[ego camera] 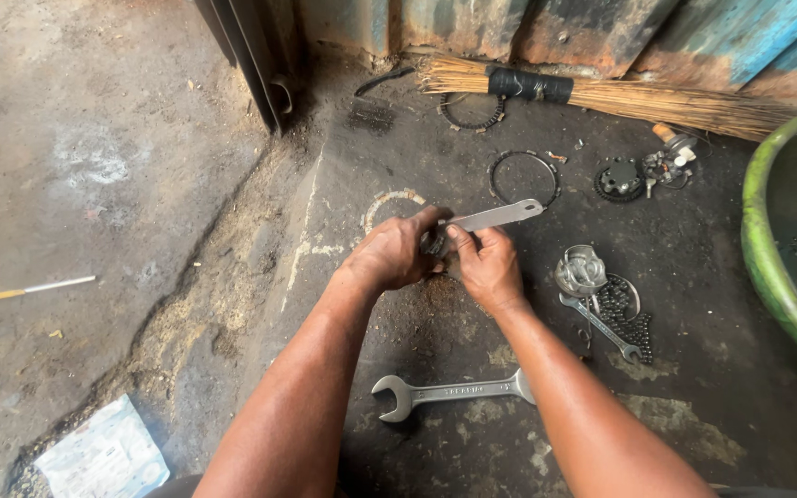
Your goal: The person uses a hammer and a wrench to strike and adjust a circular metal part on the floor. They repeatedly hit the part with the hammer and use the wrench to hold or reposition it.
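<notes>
My left hand (395, 253) and my right hand (486, 266) meet over a dark, oily patch of concrete floor. Both close around the near end of a flat silver wrench (500, 217), whose far end points up and to the right. A small dark metal part is pinched between the fingers where the hands touch; its shape is mostly hidden. A big open-ended spanner (451, 392) lies on the floor between my forearms, partly covered by my right arm.
To the right lie a shiny metal part (580, 269), a smaller wrench (604, 326) and a chain (632, 320). Farther back are a thin ring (520, 174), a sprocket (620, 180) and a straw broom (601, 96). A green basin (767, 249) stands at the right edge.
</notes>
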Available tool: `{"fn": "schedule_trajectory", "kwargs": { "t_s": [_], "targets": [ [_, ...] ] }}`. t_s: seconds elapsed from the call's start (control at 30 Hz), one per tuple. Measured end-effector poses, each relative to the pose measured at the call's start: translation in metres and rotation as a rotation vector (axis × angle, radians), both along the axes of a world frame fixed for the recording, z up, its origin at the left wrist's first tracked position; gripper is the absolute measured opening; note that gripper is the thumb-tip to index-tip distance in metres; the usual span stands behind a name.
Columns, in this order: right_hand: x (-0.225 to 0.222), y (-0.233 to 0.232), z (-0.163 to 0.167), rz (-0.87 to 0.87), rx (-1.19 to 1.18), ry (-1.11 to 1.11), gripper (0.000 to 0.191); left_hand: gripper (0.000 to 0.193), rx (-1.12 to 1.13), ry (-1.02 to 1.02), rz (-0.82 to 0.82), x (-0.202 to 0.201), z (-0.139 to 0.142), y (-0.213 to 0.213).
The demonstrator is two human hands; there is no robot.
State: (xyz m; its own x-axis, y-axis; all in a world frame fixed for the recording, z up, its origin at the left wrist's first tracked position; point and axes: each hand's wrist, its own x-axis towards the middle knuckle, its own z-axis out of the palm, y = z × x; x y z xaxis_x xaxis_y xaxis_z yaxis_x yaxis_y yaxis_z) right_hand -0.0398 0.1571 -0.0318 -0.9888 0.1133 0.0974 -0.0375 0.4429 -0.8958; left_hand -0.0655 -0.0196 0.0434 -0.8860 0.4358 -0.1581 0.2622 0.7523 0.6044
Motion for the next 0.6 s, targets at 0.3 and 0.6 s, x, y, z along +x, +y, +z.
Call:
{"fn": "schedule_trajectory", "kwargs": {
  "t_s": [0.3, 0.6],
  "targets": [
    [0.005, -0.003, 0.008, 0.205, 0.276, 0.544, 0.017, 0.041, 0.061, 0.04, 0.03, 0.0, -0.008, 0.0],
    [-0.003, 0.007, 0.002, 0.03, -0.073, 0.033, 0.026, 0.041, 0.078, 0.074, 0.004, 0.002, -0.011, 0.001]
  ]
}}
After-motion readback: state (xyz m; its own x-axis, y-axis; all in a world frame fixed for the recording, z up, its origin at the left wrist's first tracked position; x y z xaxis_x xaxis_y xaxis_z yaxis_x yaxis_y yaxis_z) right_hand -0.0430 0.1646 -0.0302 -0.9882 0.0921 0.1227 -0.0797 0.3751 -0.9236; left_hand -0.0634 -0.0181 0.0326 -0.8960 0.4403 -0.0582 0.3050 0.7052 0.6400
